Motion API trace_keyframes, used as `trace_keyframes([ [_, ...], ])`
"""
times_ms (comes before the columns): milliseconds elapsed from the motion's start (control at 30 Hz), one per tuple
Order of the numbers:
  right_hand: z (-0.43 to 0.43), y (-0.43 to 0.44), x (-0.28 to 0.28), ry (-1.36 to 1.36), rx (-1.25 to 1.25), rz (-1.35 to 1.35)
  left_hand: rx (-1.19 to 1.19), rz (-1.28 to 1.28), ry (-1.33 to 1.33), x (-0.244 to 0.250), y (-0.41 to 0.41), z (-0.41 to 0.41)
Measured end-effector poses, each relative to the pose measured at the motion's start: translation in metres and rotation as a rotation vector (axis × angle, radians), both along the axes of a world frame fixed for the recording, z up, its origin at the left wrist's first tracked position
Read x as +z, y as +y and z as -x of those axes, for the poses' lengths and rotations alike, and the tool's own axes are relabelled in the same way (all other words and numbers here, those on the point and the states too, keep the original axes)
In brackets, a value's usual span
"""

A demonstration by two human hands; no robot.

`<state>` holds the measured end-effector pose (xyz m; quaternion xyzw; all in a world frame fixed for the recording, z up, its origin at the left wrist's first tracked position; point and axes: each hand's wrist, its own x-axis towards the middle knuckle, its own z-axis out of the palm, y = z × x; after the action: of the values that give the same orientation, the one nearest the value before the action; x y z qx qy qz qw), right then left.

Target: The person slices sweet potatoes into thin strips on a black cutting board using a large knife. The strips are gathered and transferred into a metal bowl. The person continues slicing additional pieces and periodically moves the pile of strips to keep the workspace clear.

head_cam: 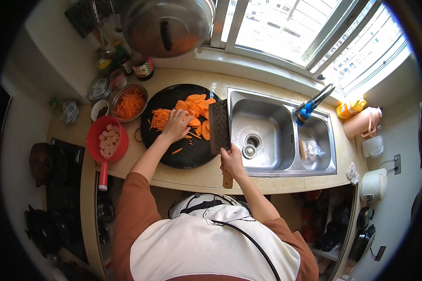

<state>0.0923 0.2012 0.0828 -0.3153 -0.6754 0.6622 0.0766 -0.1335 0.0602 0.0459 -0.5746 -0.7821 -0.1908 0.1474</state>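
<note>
My right hand point(233, 162) grips the wooden handle of a broad cleaver point(219, 124). Its dark blade is raised at the right edge of the round black cutting board point(197, 158), beside the sink. On the board, my left hand point(176, 125) rests on the carrots with its fingers apart; what lies under the palm is hidden. Thin carrot shreds point(158, 117) are heaped on its left. Overlapping oval carrot slices point(195, 104) spread beyond and to the right of it. A few loose carrot strips point(177, 151) lie nearer to me.
Left of the board stand a metal bowl of carrot shreds point(129, 103) and a red handled strainer point(106, 138) with pale chunks. A double steel sink point(263, 133) adjoins the right side. A large pot lid point(168, 28) hangs above. Bottles and jars point(142, 68) line the back left.
</note>
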Motion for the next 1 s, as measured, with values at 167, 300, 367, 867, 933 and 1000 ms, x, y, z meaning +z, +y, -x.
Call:
trace_keyframes([
  [167,-0.005,0.003,0.006,0.010,0.006,-0.005,0.066,0.143,-0.008,-0.030,0.031,0.016],
  [300,-0.008,0.006,0.006,-0.008,0.038,-0.088,0.108,-0.043,-0.145,-0.027,0.032,0.035],
  [367,-0.010,0.008,0.015,-0.090,0.101,-0.200,0.189,-0.248,-0.298,-0.010,0.019,0.034],
  [867,0.057,-0.035,-0.005,-0.006,0.936,-0.954,0.745,-1.173,-1.358,0.000,-0.147,-0.034],
  [933,0.063,-0.028,-0.009,0.002,0.880,-0.992,0.794,-1.160,-1.405,-0.001,-0.148,-0.052],
  [1000,0.072,-0.020,-0.010,-0.017,0.846,-1.016,0.790,-1.117,-1.466,-0.012,-0.145,-0.063],
])
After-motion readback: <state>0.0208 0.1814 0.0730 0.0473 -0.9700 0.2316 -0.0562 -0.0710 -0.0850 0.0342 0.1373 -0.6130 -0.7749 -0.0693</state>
